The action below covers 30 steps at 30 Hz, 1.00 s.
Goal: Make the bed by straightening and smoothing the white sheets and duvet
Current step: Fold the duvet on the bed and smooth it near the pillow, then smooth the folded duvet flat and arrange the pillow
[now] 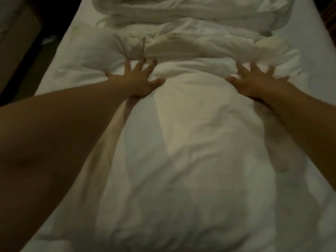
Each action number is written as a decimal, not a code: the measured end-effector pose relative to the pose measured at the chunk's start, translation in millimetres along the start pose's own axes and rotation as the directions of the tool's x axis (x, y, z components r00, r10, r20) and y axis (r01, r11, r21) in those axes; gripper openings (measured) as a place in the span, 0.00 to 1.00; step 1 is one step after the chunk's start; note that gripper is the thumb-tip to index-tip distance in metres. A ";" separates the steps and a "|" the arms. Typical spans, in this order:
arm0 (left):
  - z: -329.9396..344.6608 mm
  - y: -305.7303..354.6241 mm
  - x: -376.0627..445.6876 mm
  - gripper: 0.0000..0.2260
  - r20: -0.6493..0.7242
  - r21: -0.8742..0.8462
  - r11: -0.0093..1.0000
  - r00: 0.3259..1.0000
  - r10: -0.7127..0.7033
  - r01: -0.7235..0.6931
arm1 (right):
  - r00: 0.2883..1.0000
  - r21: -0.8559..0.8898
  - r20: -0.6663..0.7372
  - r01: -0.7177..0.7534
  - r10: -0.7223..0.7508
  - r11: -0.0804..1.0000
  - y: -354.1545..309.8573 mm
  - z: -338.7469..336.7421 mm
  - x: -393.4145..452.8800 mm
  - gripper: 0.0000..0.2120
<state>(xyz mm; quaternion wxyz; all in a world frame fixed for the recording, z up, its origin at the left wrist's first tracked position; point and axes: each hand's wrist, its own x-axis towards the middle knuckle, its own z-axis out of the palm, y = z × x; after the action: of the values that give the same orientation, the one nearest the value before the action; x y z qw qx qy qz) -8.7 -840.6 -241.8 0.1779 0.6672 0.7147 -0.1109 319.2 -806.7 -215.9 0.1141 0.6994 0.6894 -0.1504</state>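
Duvet [190,142] covered the near half of the bed, lying fairly flat but still softly rumpled, so smoothing looked roughly half done. Beyond the duvet's far edge, bunched folds [190,42] of white bedding lay heaped across the mattress and remained to be drawn out. The left hand [138,79] and right hand [254,82] pressed on that far edge with fingers spread wide, gripping nothing. Bare sheet [72,51] showed to the left of the duvet. Dim floor [27,60] lay further left; nothing there blocked the work.
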 end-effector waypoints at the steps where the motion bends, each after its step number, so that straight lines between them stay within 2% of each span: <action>1: -3.8 3.4 -12.5 0.48 -0.015 -0.021 0.999 0.999 -0.035 0.035 | 0.999 0.056 -0.031 0.040 -0.038 0.998 -15.0 -3.7 -18.8 0.34; 3: -5.1 17.8 -48.8 0.39 -0.107 -0.077 0.994 0.990 -0.088 0.080 | 0.960 0.134 -0.134 0.262 -0.245 0.956 -59.1 2.2 -71.1 0.32; 5: 9.9 27.2 -98.6 0.33 -0.293 -0.163 0.987 0.955 -0.050 0.002 | 0.854 0.062 -0.194 0.502 -0.483 0.863 -94.7 28.3 -132.5 0.31; 6: 23.4 21.9 -127.8 0.30 -0.335 -0.169 0.985 0.941 -0.039 -0.019 | 0.821 -0.033 -0.157 0.551 -0.549 0.834 -93.4 45.0 -159.8 0.32; 7: 37.5 5.2 -153.5 0.27 -0.319 -0.136 0.991 0.946 -0.059 0.016 | 0.846 -0.117 -0.084 0.517 -0.527 0.848 -74.5 56.2 -177.3 0.33; 9: 54.2 -55.8 -195.2 0.25 -0.138 -0.081 0.970 0.961 -0.240 0.230 | 0.946 -0.190 -0.050 0.305 -0.320 0.933 -0.8 62.8 -188.4 0.42; 11: 49.4 -115.0 -217.9 0.25 0.047 -0.079 0.884 0.888 -0.458 0.460 | 0.999 -0.066 -0.031 0.011 -0.013 0.998 70.3 50.3 -184.6 0.40; 12: 44.1 -131.0 -225.7 0.26 0.091 -0.042 0.863 0.862 -0.499 0.504 | 0.996 -0.059 0.040 -0.075 0.077 0.995 89.3 38.6 -187.8 0.38; 14: 36.3 -131.9 -246.4 0.26 0.072 0.011 0.881 0.878 -0.473 0.474 | 0.987 -0.156 0.142 -0.048 0.071 0.987 93.0 27.0 -200.2 0.33; 15: 35.1 -120.4 -260.3 0.25 0.029 -0.021 0.899 0.899 -0.437 0.437 | 0.990 -0.210 0.143 0.024 0.006 0.977 80.0 28.2 -212.8 0.31; 17: 31.4 -89.2 -294.0 0.24 -0.024 -0.120 0.920 0.925 -0.380 0.374 | 0.991 -0.127 0.108 0.090 -0.076 0.988 32.5 23.5 -248.2 0.27; 19: 25.5 -64.3 -330.2 0.24 -0.015 -0.146 0.937 0.946 -0.323 0.317 | 0.983 -0.059 0.077 0.171 -0.167 0.983 -25.1 15.9 -293.1 0.26; 20: 23.1 -58.3 -345.3 0.25 -0.015 -0.153 0.943 0.953 -0.303 0.297 | 0.964 -0.073 0.048 0.263 -0.260 0.962 -53.6 15.1 -316.7 0.27; 22: 16.6 -58.2 -371.1 0.26 -0.021 -0.171 0.945 0.957 -0.288 0.280 | 0.876 -0.031 -0.042 0.480 -0.481 0.877 -104.2 18.6 -353.2 0.28; 24: 8.6 -73.3 -395.8 0.26 -0.026 -0.199 0.939 0.956 -0.291 0.281 | 0.801 0.023 -0.054 0.598 -0.596 0.801 -150.9 20.0 -386.3 0.27; 26: 3.9 -99.5 -424.1 0.26 -0.040 -0.214 0.933 0.951 -0.305 0.291 | 0.772 0.008 -0.033 0.635 -0.635 0.772 -195.2 21.2 -417.2 0.26; 30: -5.0 -184.0 -482.4 0.26 -0.099 -0.217 0.936 0.948 -0.303 0.277 | 0.783 -0.011 -0.025 0.622 -0.622 0.783 -289.1 22.9 -471.1 0.25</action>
<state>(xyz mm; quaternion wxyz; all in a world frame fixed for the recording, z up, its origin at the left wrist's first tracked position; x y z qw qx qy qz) -169.7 -1295.4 -57.7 0.1788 0.5389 0.8229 -0.0195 27.3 -1246.4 -50.2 0.0495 0.4353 0.8829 -0.1691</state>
